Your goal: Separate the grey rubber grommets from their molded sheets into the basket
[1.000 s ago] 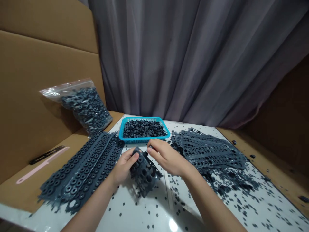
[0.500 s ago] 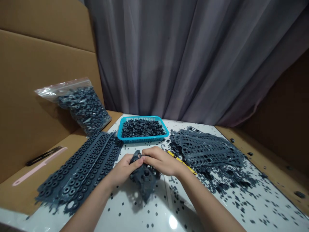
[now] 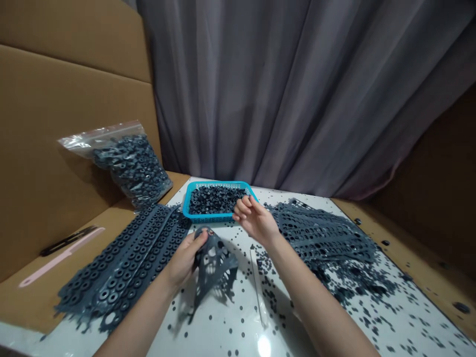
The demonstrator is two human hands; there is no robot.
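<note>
The left grip (image 3: 182,263) covers the upper part of the dark sheet (image 3: 213,263), hiding it. The right grip (image 3: 256,220) hides the right end of the blue basket (image 3: 222,182). Both forearms (image 3: 137,312) run off the bottom edge and the curtain (image 3: 297,89) off the top. Pieces in the bag (image 3: 130,166) are too packed to count; the loose bits (image 3: 366,311) on the worktop (image 3: 226,342) are too small to make out.
</note>
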